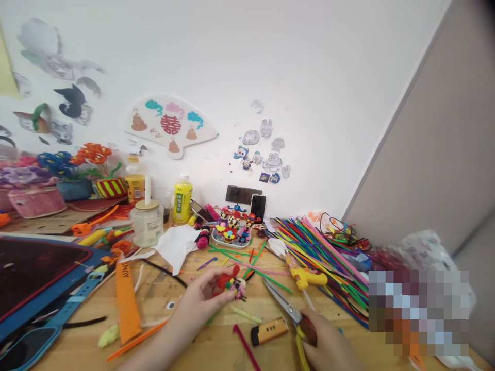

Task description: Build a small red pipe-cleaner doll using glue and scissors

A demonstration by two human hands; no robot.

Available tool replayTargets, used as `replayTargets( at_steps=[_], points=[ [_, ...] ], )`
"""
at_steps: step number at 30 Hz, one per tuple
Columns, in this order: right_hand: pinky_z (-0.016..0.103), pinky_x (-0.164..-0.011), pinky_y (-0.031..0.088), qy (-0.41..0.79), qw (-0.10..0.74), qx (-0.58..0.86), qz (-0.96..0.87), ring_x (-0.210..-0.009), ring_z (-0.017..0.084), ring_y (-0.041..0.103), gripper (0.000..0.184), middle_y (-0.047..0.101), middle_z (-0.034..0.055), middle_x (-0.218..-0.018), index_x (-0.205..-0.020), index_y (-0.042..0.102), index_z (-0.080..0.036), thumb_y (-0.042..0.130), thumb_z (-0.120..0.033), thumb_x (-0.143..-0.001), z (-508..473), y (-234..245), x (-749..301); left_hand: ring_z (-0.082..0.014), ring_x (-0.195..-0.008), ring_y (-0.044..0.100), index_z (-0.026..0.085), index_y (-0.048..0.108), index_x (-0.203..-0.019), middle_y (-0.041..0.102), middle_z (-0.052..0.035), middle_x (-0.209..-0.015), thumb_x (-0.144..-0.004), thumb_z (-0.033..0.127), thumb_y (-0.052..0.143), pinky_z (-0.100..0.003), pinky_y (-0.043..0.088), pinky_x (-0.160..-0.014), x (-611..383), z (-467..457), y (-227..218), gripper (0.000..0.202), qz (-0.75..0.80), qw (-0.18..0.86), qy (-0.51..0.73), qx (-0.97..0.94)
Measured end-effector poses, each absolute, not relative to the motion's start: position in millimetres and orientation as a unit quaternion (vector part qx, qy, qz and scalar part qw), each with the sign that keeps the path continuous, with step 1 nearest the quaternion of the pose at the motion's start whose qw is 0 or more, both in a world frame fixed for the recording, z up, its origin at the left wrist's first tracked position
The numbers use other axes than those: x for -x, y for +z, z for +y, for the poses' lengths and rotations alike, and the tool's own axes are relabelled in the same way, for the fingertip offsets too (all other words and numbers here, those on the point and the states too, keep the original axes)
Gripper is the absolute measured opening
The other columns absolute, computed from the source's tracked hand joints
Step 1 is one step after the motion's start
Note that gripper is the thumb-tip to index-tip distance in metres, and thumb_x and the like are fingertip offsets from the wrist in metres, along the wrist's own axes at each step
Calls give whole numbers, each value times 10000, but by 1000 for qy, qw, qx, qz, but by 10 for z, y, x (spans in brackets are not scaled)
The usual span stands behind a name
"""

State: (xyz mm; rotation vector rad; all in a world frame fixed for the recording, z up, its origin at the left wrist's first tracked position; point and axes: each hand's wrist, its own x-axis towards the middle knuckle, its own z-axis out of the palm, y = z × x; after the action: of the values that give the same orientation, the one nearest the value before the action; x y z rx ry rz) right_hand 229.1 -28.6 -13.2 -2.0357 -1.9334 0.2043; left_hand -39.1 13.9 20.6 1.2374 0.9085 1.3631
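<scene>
My left hand is closed around a small pipe-cleaner figure with red, green, pink and black parts, held above the table. The fingers hide part of it. In my right hand is a pair of scissors, gripped by its handles. Its blades point up and left toward the figure, apart from it, and look nearly closed. Below the figure lie a dark red pipe cleaner and an orange and black lighter.
A yellow glue gun lies right of centre, before a large bundle of coloured pipe cleaners. A white tray of finished figures stands behind. At left are a glass jar, an orange strip and a blue watch.
</scene>
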Motion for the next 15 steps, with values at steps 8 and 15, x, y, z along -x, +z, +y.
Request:
replayTargets(
  at_steps=[8, 15],
  points=[
    [325, -687, 433, 15, 181, 647, -740, -815, 269, 602, 262, 661, 117, -875, -914, 674, -217, 513, -133, -725, -352, 157, -2160, -232, -988, 623, 223, 689, -961, 689, -63, -1084, -647, 258, 686, -355, 478, -871, 427, 75, 279, 316, 395, 505, 485, -595],
    [244, -589, 423, 276, 339, 523, -732, -666, 173, 583, 128, 649, 33, -725, -754, 663, -187, 538, -211, -762, -308, 171, -1499, -231, -847, 677, 232, 717, -892, 741, -59, -944, -598, 247, 730, -348, 529, -777, 367, 55, 248, 295, 381, 531, 479, -586]
  ],
)
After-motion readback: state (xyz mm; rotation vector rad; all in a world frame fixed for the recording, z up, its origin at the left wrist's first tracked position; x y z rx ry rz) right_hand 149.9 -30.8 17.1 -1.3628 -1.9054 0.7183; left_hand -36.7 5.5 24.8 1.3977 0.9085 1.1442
